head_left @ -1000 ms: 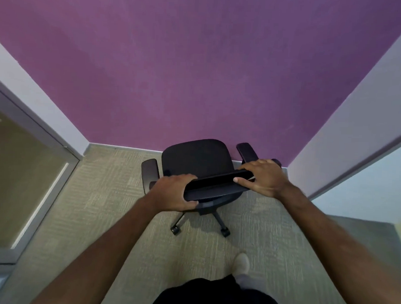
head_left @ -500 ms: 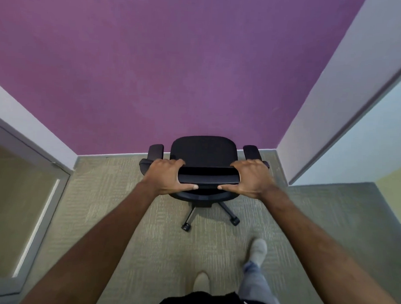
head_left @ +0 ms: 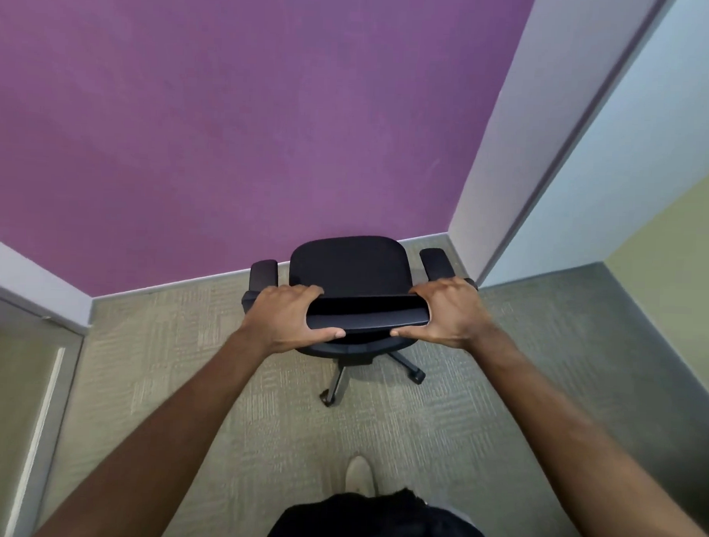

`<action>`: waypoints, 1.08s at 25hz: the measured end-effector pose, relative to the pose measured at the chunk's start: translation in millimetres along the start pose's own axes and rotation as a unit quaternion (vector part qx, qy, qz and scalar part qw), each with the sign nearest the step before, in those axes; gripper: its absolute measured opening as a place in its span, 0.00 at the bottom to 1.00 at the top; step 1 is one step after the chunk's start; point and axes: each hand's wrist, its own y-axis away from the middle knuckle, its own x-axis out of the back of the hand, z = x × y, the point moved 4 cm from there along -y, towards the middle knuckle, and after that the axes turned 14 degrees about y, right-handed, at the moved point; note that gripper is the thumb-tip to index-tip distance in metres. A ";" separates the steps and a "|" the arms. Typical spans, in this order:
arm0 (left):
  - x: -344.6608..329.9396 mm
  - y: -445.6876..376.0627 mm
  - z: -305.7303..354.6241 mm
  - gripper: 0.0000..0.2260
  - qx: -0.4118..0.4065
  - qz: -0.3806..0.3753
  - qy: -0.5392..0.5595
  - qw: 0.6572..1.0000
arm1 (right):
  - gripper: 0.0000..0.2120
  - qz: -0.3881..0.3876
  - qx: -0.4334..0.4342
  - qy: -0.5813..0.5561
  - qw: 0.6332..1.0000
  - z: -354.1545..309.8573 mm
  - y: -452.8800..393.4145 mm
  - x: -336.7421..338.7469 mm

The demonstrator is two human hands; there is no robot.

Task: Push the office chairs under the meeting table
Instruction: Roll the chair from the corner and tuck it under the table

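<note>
A black office chair (head_left: 350, 264) with two armrests and a wheeled base stands on the carpet right in front of me, its seat facing the purple wall. My left hand (head_left: 287, 316) grips the left end of the backrest's top edge (head_left: 367, 315). My right hand (head_left: 450, 312) grips the right end of the same edge. Both arms are stretched out. No meeting table is in view.
A purple wall (head_left: 249, 124) rises just beyond the chair. A white wall corner (head_left: 505, 161) stands at the right, with an opening and green-grey floor (head_left: 576, 316) past it. A glass door with a grey frame (head_left: 47, 398) is at the left. My shoe (head_left: 359, 473) is on the carpet.
The chair has turned and rolled to the right, toward the white corner, with both hands holding its backrest. My feet have stepped forward behind it.
</note>
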 end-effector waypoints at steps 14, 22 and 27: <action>-41.2 43.1 115.3 0.50 -0.092 -0.050 -0.017 0.994 | 0.46 -0.027 -0.090 0.004 0.996 24.0 163.6 11.4; -58.4 21.0 183.2 0.52 -0.181 -0.092 -0.026 0.979 | 0.48 -0.038 -0.189 0.000 0.981 50.5 244.2 13.5; -64.7 -30.7 216.4 0.53 -0.253 -0.117 -0.033 0.960 | 0.50 -0.047 -0.274 0.000 0.961 74.3 265.8 9.4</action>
